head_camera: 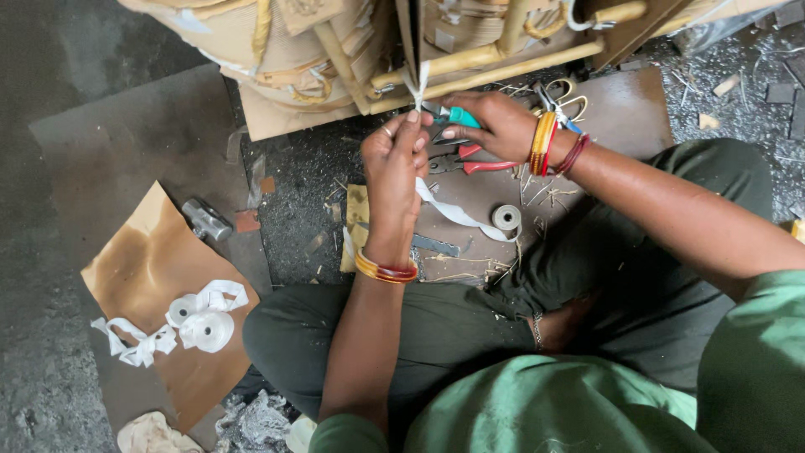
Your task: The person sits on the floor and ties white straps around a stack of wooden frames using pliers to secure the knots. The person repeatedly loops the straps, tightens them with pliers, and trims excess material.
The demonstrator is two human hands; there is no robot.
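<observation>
Dark gritty floor, scattered debris

We get soft, even daylight, fairly bright, no hard glare. Shadows fall weak under the left hand and right hand, darkest on the floor toward 10 o'clock. White tape at 8 o'clock is near blown out. Centre is sharp; the green shirt at 6 o'clock goes soft. Wide lens bends the edges slightly.
</observation>
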